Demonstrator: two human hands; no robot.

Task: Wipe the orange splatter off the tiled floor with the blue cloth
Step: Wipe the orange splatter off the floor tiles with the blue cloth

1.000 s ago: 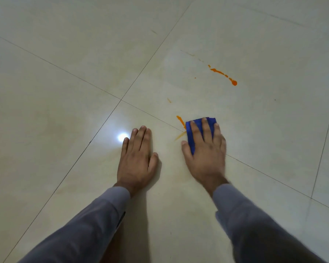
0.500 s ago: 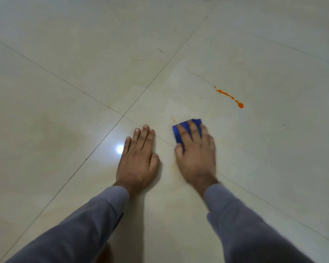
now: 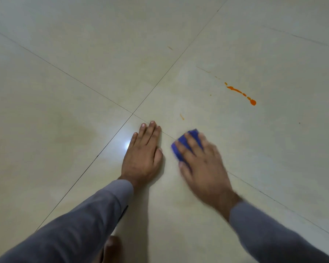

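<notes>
My right hand [image 3: 201, 164] presses a folded blue cloth [image 3: 180, 147] flat onto the pale tiled floor [image 3: 65, 92], with straight fingers spread over it; the hand is blurred by motion. Only the cloth's far and left parts show beyond the fingers. An orange streak of splatter [image 3: 241, 93] ending in a round drop lies on the tile to the far right, well apart from the cloth. A small faint orange mark [image 3: 182, 116] sits just beyond the cloth. My left hand [image 3: 142, 154] rests flat on the floor beside the cloth, fingers straight and together.
Dark grout lines cross just beyond my left fingertips at a tile corner [image 3: 132, 113]. A bright light reflection [image 3: 127, 146] glints on the tile beside my left hand. A bare foot [image 3: 112, 247] shows at the bottom between my grey sleeves.
The orange smear beside the cloth is gone from the floor. My right hand has slid the cloth back and forth over that spot. My left hand has stayed planted.
</notes>
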